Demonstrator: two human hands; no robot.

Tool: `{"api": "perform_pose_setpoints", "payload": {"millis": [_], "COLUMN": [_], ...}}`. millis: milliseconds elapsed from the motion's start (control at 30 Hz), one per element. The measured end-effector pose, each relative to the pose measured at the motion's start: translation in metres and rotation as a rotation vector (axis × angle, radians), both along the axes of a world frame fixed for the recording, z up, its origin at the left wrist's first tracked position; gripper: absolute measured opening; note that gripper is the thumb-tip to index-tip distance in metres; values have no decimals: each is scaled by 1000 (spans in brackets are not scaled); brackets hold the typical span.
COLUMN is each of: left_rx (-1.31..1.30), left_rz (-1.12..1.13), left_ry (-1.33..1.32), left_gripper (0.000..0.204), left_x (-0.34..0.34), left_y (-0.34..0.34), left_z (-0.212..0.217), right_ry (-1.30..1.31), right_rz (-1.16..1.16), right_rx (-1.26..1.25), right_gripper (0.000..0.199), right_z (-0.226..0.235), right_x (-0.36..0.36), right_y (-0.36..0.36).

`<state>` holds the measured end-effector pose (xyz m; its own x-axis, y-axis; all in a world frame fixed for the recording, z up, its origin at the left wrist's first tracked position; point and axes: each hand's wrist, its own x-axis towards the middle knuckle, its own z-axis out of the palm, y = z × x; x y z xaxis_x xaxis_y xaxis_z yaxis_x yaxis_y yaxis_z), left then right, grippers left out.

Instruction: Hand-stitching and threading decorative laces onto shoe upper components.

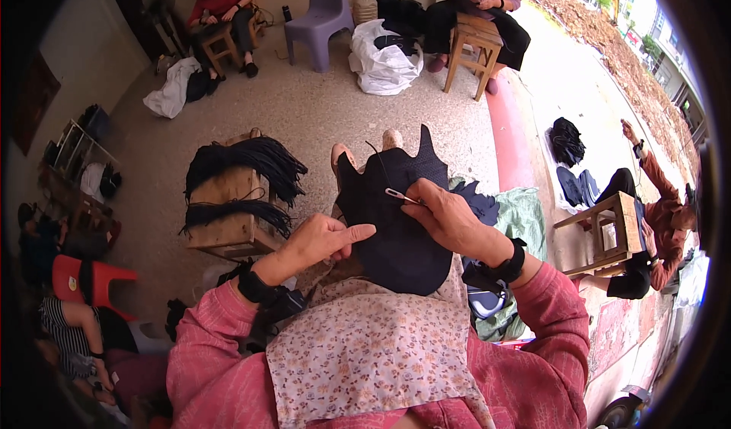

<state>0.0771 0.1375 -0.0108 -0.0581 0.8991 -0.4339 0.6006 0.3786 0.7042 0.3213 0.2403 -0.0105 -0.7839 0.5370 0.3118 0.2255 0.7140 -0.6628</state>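
Observation:
A dark fabric piece (pixel 403 246), shaped like a shoe upper with pointed flaps at its far end, lies over my lap. My right hand (pixel 445 216) pinches a short metal tool (pixel 397 194) with a long looped end, like a large-eyed needle, above the piece. A thin dark cord (pixel 379 162) runs from near that loop toward the far flaps. At the piece's left edge is my left hand (pixel 324 242), its thumb laid over the fabric and the other fingers curled beside or under it. The fingertips there are partly hidden.
A wooden stool (pixel 228 235) at left carries bundles of black cords (pixel 244 166). Green sacking (pixel 521 220) and dark pieces lie at my right. Several people sit around; a purple chair (pixel 320 22) and a white sack (pixel 384 60) stand at the back.

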Motion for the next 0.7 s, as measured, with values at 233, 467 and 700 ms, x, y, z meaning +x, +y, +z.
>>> {"api": "perform_pose_setpoints", "payload": {"millis": [233, 467, 700], "left_rx": [334, 161, 171], "left_rz": [61, 39, -16], "left_ry": [-862, -874, -944], "left_gripper": [61, 63, 73], "left_x": [34, 38, 39], "left_y": [-1, 23, 30], "left_z": [9, -6, -11], "right_ry": [70, 144, 376], "right_rz": [-45, -163, -288], "right_rx": [-225, -230, -773], "right_gripper": [16, 16, 16], "right_z": [3, -2, 6], "right_x": [-9, -9, -20], "right_y": [0, -2, 34]}}
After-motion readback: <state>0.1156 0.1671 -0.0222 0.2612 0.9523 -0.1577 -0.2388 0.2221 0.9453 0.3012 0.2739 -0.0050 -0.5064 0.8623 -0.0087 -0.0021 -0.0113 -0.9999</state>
